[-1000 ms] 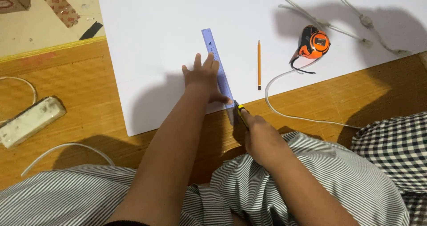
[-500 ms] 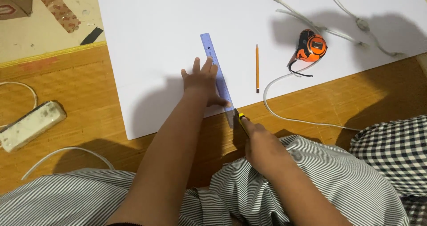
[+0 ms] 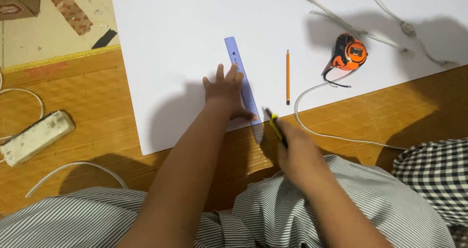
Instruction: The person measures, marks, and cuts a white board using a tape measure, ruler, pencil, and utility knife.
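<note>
Two hands share the work at the lower middle of the frame: your right hand (image 3: 297, 153) is clenched around a slim yellow-and-black utility knife (image 3: 274, 126) whose tip sits at the near edge of the large white sheet of board (image 3: 175, 43), while your left hand (image 3: 226, 89) lies flat with spread fingers, pressing the translucent blue plastic ruler (image 3: 242, 79) onto that sheet. That ruler looks light, thin and likely slippery on the smooth board, so bearing down near its middle, fingertips back from the cutting edge, seems the safest hold. Further right lie a thin wooden pencil (image 3: 287, 76) and an orange tape measure (image 3: 349, 52).
</note>
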